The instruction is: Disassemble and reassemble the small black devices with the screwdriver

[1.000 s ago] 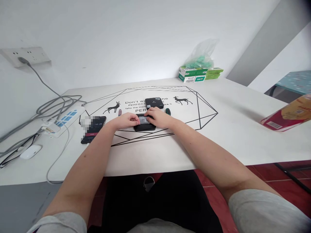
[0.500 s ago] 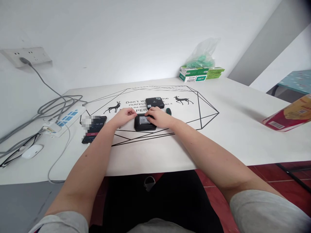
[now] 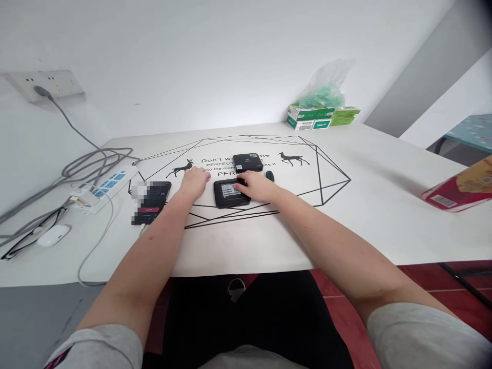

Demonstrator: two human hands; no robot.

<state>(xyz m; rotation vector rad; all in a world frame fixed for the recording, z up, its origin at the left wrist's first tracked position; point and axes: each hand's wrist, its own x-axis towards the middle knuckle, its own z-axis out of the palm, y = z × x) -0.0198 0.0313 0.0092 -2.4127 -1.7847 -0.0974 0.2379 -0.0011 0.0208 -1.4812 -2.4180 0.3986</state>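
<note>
A flat black case (image 3: pixel 221 201) lies on the printed table mat, with a silver-grey labelled drive (image 3: pixel 229 190) set into it. My right hand (image 3: pixel 257 185) grips the case at its upper right, the thumb over the label. Left of the case, apart from it, my left hand (image 3: pixel 195 183) is low over the mat, palm down with fingers loosely bent and apart; I see nothing in it. Just behind the case is a black cover (image 3: pixel 247 162) with a small sticker. A small dark green-edged object (image 3: pixel 270 176) lies beside my right hand.
A phone (image 3: pixel 154 197) lies left of my left forearm. Further left are a power strip (image 3: pixel 111 184), looped grey cables (image 3: pixel 103 151), glasses (image 3: pixel 28 240) and a white earbud case (image 3: pixel 54 235). Green boxes (image 3: pixel 312 114) stand against the wall. A red-yellow packet (image 3: pixel 457 192) is at right.
My left hand has moved left, away from the case's edge, and its fingers have loosened from a pinch. My right hand stays on the case. The view has shifted slightly.
</note>
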